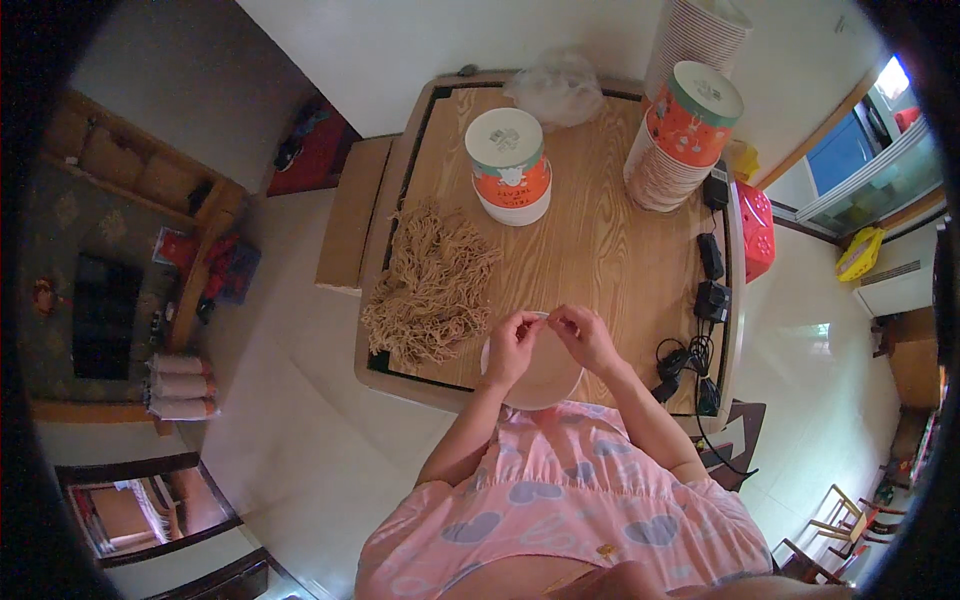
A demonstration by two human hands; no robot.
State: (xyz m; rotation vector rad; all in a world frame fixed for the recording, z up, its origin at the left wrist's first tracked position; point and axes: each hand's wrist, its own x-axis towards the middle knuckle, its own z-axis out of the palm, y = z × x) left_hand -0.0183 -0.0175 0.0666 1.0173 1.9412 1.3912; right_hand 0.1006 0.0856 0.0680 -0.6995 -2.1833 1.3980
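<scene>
A white paper bucket (543,378) is at the table's near edge, against my clothing, and its open side seems to face up. Over its far rim the fingertips of both hands meet in a pinch. My left hand (512,346) is closed at the left of the rim, my right hand (588,338) closed at the right. Whatever lies between the fingertips is too small to make out. Left of my hands, a heap of tan twisted cords (430,285) lies on the table. Farther off, a short stack of orange and white paper buckets (510,185) stands upside down.
Taller bucket stacks (680,140) stand at the wood-grain table's (590,215) far right. A clear plastic bag (555,90) lies at the back. Black adapters and cables (690,360) run along the right edge, beside a red plastic stool (757,232). A cardboard box (352,215) stands left.
</scene>
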